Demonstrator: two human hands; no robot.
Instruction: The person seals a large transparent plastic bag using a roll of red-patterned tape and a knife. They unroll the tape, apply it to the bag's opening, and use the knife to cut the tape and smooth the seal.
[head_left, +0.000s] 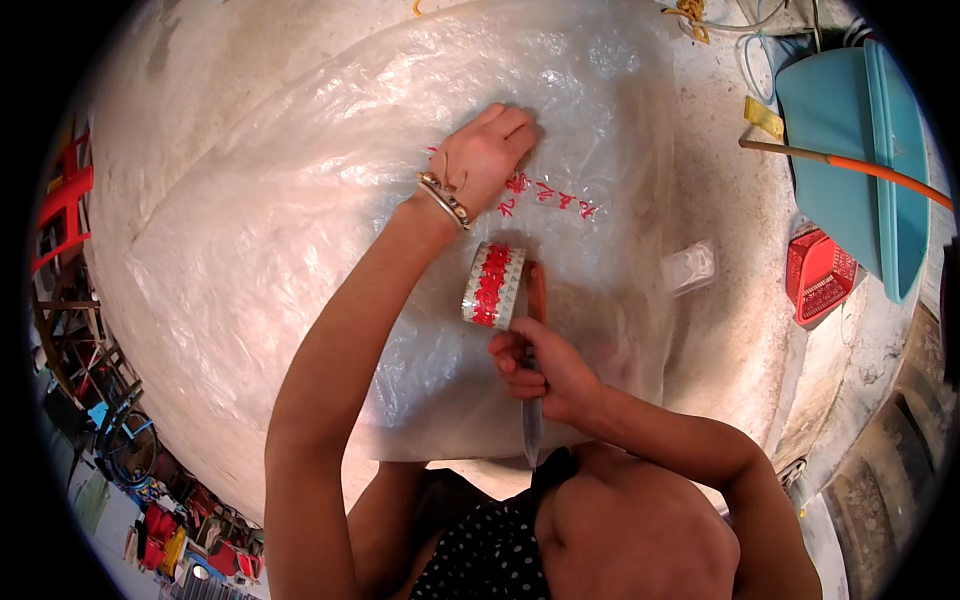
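A large translucent plastic sheet lies spread on the floor before me. My left hand, with bracelets at the wrist, rests back up on the sheet with its fingertips hidden. Beside it, a clear strip of tape with red writing lies on the plastic. My right hand is closed around a knife with an orange handle; its blade extends below the hand, towards my body. A wide roll of printed tape is just above the right fingers; whether they touch it is unclear.
Right of the sheet lie a small clear plastic piece, a red basket, a large blue container and an orange-and-brown rod. A red plastic item and a bicycle wheel are at far left, with mixed clutter.
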